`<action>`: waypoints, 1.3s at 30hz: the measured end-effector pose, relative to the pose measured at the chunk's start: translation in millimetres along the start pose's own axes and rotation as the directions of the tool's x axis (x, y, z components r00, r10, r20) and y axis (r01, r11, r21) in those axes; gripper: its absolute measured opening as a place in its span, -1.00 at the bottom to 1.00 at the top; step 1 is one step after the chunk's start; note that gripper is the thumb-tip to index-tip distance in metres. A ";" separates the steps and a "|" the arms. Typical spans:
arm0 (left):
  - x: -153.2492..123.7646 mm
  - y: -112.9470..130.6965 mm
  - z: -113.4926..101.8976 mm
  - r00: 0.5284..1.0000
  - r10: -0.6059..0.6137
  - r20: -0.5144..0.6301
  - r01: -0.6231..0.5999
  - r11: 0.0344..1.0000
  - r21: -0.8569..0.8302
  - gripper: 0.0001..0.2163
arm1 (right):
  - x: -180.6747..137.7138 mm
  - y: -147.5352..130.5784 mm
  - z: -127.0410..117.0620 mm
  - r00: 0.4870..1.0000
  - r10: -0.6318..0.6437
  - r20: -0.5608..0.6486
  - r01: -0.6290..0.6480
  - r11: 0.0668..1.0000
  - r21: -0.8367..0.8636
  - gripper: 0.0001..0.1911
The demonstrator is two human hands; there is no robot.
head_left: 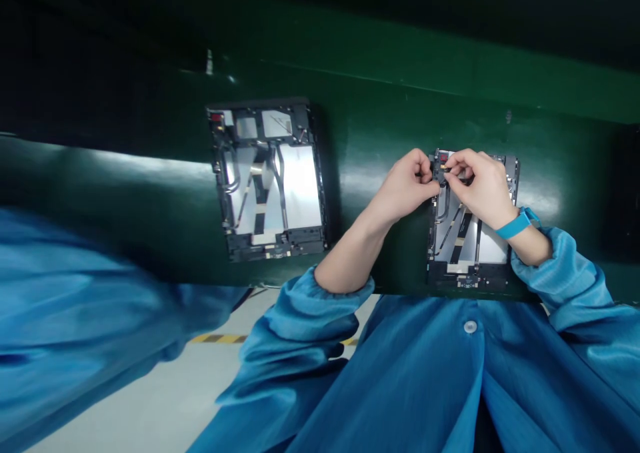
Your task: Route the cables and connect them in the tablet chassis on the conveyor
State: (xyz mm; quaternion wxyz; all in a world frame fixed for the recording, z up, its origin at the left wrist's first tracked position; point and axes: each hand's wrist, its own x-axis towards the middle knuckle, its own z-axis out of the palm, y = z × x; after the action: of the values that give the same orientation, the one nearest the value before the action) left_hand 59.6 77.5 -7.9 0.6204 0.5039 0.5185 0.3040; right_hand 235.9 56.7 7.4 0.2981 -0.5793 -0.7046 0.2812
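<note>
An opened tablet [493, 245] lies on the green work surface in front of me, its silver inside, dark flat cables and circuit parts showing. At its upper left corner, beside a small red part, both hands meet. My left hand [407, 183] rests at the left edge there, fingers curled and thumb pointing to the corner; whatever it pinches is hidden. My right hand [480, 183] reaches over the tablet's upper part, with thumb and forefinger pinched close to a tiny yellowish piece too small to name. A blue band [517, 224] circles the right wrist.
A second opened tablet [303, 186] of the same kind lies to the left on the green work surface [370, 116]. A person's blue sleeve [90, 320] is at the far left. Yellow-and-black tape [220, 338] marks the pale floor below the table edge.
</note>
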 end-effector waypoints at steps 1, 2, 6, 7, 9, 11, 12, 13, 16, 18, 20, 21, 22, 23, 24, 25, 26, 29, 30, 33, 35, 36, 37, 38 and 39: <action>0.8 -1.1 -0.3 1.000 -0.016 0.013 0.017 0.999 -0.031 -0.67 | -0.4 -0.2 -0.1 1.000 0.010 0.003 -0.010 1.000 0.006 -0.80; 0.8 -2.5 -0.8 0.999 -0.034 0.023 0.036 0.998 -0.058 -0.68 | -0.6 -0.1 0.0 1.000 0.016 0.006 -0.016 1.000 0.010 -0.79; -2.8 -6.9 -2.9 0.997 -0.058 0.043 0.062 0.993 -0.098 -0.69 | 0.1 2.2 3.1 1.000 0.015 0.003 -0.015 1.000 -0.018 -0.76; -3.6 -7.2 -2.6 0.998 -0.051 0.041 0.054 0.995 -0.088 -0.69 | 0.4 2.9 4.1 1.000 0.013 0.004 -0.013 0.999 -0.030 -0.76; -3.9 -7.2 0.3 0.999 -0.031 0.019 0.032 0.998 -0.050 -0.69 | 0.3 3.6 4.6 1.000 0.000 0.005 0.000 0.999 -0.040 -0.75; -2.6 -7.5 5.8 0.999 -0.010 -0.036 0.009 1.000 -0.006 -0.69 | -2.4 2.4 1.6 0.999 -0.033 -0.015 0.032 0.998 -0.045 -0.76; -1.3 -8.0 9.0 0.997 -0.003 -0.071 0.003 1.000 0.009 -0.69 | -5.2 1.3 -1.6 0.998 -0.053 -0.038 0.051 0.997 -0.054 -0.77; 0.0 -8.9 11.9 0.995 -0.001 -0.103 0.003 1.000 0.019 -0.69 | -9.2 0.3 -5.7 0.995 -0.069 -0.068 0.064 0.996 -0.067 -0.78; 1.9 -12.6 16.0 0.988 -0.012 -0.157 0.018 0.999 0.040 -0.71 | -30.5 1.3 -20.8 0.979 -0.063 -0.193 0.040 0.992 -0.122 -0.79; -3.1 -14.1 14.0 0.988 0.000 -0.157 0.013 0.996 0.083 -0.77 | -52.8 6.5 -28.4 0.956 0.004 -0.294 -0.044 0.990 -0.131 -0.72; -15.4 -15.0 10.3 0.987 0.037 -0.159 -0.007 0.983 0.183 -0.84 | -79.2 12.5 -30.0 0.922 0.116 -0.369 -0.154 0.985 -0.074 -0.55; -23.6 -16.1 8.8 0.984 0.064 -0.167 -0.020 0.967 0.254 -0.80 | -92.3 14.6 -27.9 0.908 0.185 -0.376 -0.204 0.979 -0.012 -0.45; -32.3 -18.1 8.0 0.982 0.090 -0.168 -0.027 0.939 0.343 -0.72 | -104.1 15.6 -23.9 0.900 0.253 -0.354 -0.248 0.967 0.062 -0.38; -41.0 -20.7 8.1 0.982 0.108 -0.152 -0.034 0.906 0.422 -0.65 | -113.9 15.3 -18.6 0.896 0.317 -0.309 -0.290 0.948 0.133 -0.32; -49.3 -23.7 9.3 0.983 0.124 -0.132 -0.048 0.880 0.473 -0.59 | -121.4 13.6 -12.5 0.898 0.357 -0.258 -0.317 0.930 0.184 -0.26; -56.9 -26.4 11.4 0.983 0.135 -0.125 -0.056 0.867 0.495 -0.53 | -126.7 10.6 -6.5 0.901 0.373 -0.224 -0.328 0.920 0.213 -0.20; -63.7 -28.1 14.1 0.983 0.136 -0.126 -0.058 0.873 0.484 -0.49 | -129.9 6.5 -1.3 0.905 0.373 -0.203 -0.328 0.918 0.223 -0.14; -75.9 -24.9 15.9 0.984 0.101 -0.147 -0.050 0.947 0.318 -0.37 | -131.8 -7.8 4.7 0.931 0.316 -0.181 -0.266 0.930 0.255 -0.03; -76.3 -21.1 10.4 0.984 0.094 -0.152 -0.053 0.966 0.252 -0.34 | -130.3 -10.8 3.4 0.944 0.287 -0.166 -0.232 0.929 0.288 -0.03; -71.9 -4.6 -34.4 0.970 0.099 -0.223 -0.067 0.987 0.145 -0.29 | -120.2 -8.8 -3.7 0.982 0.180 -0.048 -0.145 0.900 0.412 -0.12; -70.7 9.5 -82.1 0.934 0.084 -0.347 -0.043 0.991 0.123 -0.34 | -110.9 -1.0 -6.5 0.993 0.118 0.023 -0.117 0.895 0.431 -0.23; -71.3 16.8 -107.2 0.907 0.063 -0.416 -0.020 0.994 0.107 -0.39 | -106.5 3.2 -7.0 0.994 0.102 0.039 -0.109 0.905 0.412 -0.28; -72.4 23.8 -131.4 0.883 0.036 -0.469 0.003 0.997 0.083 -0.44 | -102.6 7.0 -7.2 0.995 0.096 0.040 -0.104 0.918 0.383 -0.34; -73.4 30.3 -153.5 0.857 0.006 -0.516 0.028 0.998 0.057 -0.48 | -99.6 9.9 -7.3 0.995 0.097 0.027 -0.100 0.930 0.355 -0.39; -74.1 35.9 -172.7 0.832 -0.022 -0.555 0.056 0.997 0.045 -0.49 | -97.7 11.7 -8.0 0.995 0.101 0.009 -0.098 0.938 0.332 -0.44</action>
State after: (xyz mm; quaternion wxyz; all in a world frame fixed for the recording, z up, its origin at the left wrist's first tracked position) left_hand -119.8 75.5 58.7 0.4348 0.4019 0.6946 0.4086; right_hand 264.2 -37.0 -5.2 0.3800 -0.5566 -0.6157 0.4083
